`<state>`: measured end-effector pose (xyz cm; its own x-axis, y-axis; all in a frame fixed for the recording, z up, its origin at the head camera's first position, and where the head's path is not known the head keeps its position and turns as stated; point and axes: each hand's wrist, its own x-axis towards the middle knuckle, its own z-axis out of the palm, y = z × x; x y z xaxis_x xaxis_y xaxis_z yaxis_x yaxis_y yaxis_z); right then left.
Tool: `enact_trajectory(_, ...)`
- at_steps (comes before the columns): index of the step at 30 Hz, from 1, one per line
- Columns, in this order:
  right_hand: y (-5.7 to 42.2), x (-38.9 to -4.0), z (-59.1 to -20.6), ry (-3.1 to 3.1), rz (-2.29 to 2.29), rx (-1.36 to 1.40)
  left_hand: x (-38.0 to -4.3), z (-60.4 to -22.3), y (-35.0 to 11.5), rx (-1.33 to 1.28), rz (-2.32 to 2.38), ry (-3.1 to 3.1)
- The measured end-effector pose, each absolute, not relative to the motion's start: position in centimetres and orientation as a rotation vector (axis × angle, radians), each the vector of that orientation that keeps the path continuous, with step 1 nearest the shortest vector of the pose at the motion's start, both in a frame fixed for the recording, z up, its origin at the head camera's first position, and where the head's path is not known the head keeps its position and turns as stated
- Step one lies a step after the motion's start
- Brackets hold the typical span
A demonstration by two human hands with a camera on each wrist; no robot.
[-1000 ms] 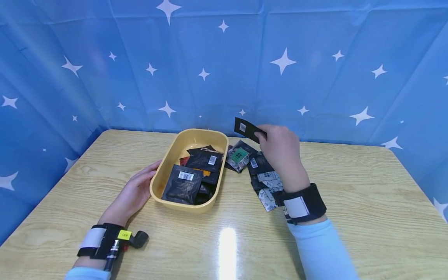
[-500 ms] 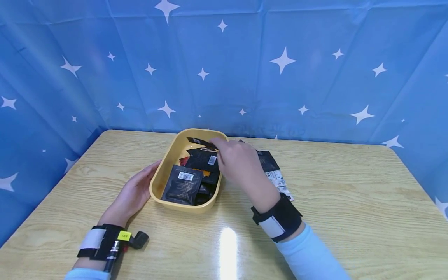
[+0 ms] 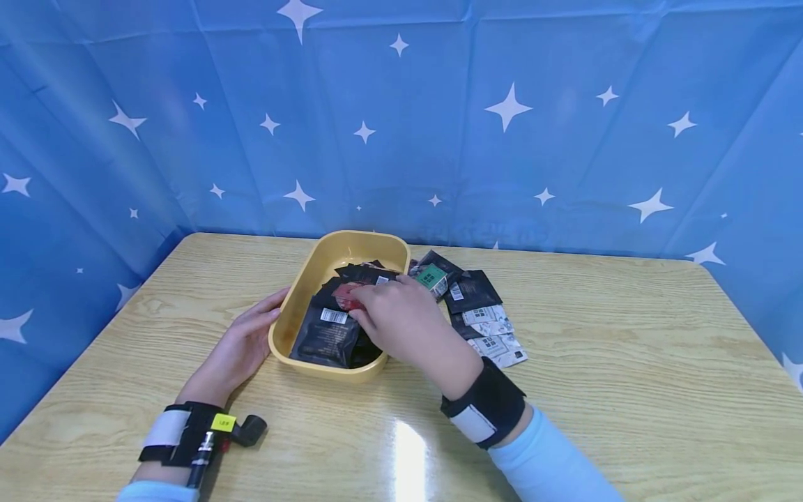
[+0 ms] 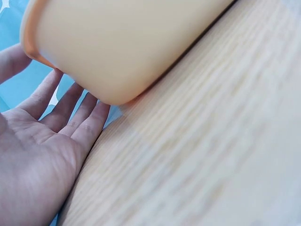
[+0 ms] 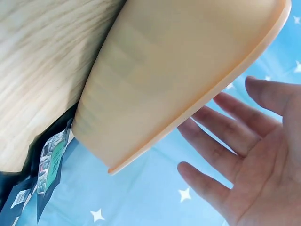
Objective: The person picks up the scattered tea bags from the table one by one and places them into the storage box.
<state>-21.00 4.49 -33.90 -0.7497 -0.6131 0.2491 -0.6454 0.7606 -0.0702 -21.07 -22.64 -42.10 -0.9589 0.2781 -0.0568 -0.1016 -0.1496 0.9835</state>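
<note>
My left hand rests against the left wall of a yellow plastic bin. In the left wrist view its fingers are extended, with their tips at the bin's outer wall. My right hand reaches over the bin's right rim, its fingers loosely spread in the right wrist view and their tips partly hidden behind the rim. Right by its index finger and thumb lies a black sachet with a red print, on top of other sachets. Below it is a black sachet with a white barcode label.
Right of the bin, several sachets lie in a loose pile on the wooden table: one with a green label, a black one and a white patterned one. A blue star-printed curtain hangs behind the table.
My right hand has moved left and down from above the pile into the bin, bringing a black sachet, whose red print now faces up among the others. The left hand stays put.
</note>
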Motion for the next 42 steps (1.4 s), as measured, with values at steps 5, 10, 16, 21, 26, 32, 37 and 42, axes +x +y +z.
enact_trajectory(5,4.4,-21.0,-33.9,-2.747,0.232,0.991,-21.1,-42.2,-22.7,0.195,2.191,1.880)
enact_trajectory(10,4.5,-21.1,-34.0,-2.741,0.238,0.990,-21.1,-42.3,-22.7,0.187,2.189,1.887)
enact_trajectory(16,4.9,-21.4,-33.9,-2.746,0.253,0.953,-21.1,-42.1,-22.7,0.187,2.196,1.881)
enact_trajectory(21,5.5,-21.9,-33.7,-2.790,0.268,0.884,-21.1,-42.1,-22.6,0.181,2.184,1.892)
enact_trajectory(26,6.4,-22.7,-33.5,-2.839,0.298,0.777,-21.2,-42.1,-22.5,0.174,2.167,1.907)
enact_trajectory(32,8.0,-23.9,-33.6,-2.846,0.380,0.661,-21.2,-42.1,-22.5,0.174,2.179,1.894)
enact_trajectory(37,9.4,-24.7,-33.6,-2.772,0.467,0.527,-21.2,-42.0,-22.5,0.169,2.169,1.897)
enact_trajectory(42,10.8,-25.5,-33.6,-2.832,0.533,0.391,-21.2,-41.9,-22.5,0.160,2.168,1.895)
